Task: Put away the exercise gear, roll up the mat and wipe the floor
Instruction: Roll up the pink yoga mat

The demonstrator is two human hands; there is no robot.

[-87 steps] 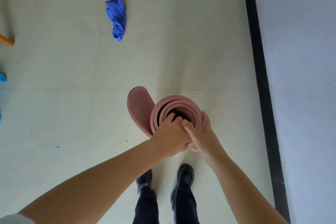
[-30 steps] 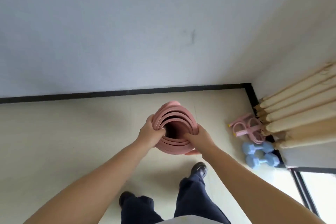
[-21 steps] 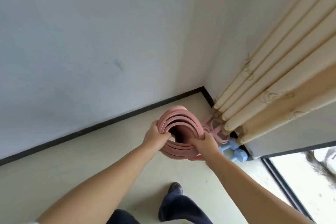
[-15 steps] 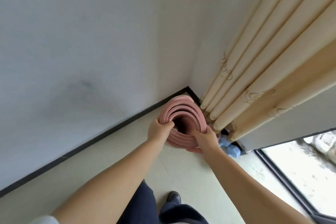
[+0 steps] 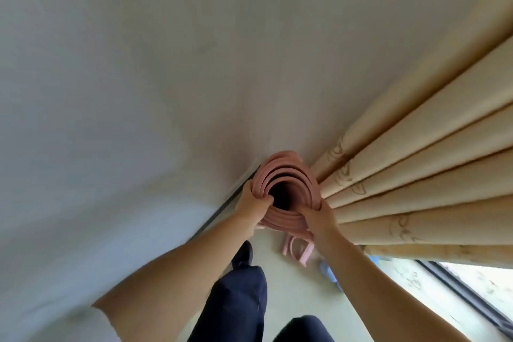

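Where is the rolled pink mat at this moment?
In the head view the rolled pink mat is centre frame, upright in the room corner, wall to its left and beige curtain to its right; left hand and right hand grip its top.

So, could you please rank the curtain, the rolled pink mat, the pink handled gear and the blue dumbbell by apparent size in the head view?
1. curtain
2. rolled pink mat
3. pink handled gear
4. blue dumbbell, though an arm hides part of it

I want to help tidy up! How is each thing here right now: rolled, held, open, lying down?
Pink mat: rolled up, on end, held.
Left hand: grips the roll's rim.
Right hand: grips the rim.
Curtain: gathered in folds.
Pink exercise gear: lying on floor.
Blue dumbbell: on floor, mostly hidden.
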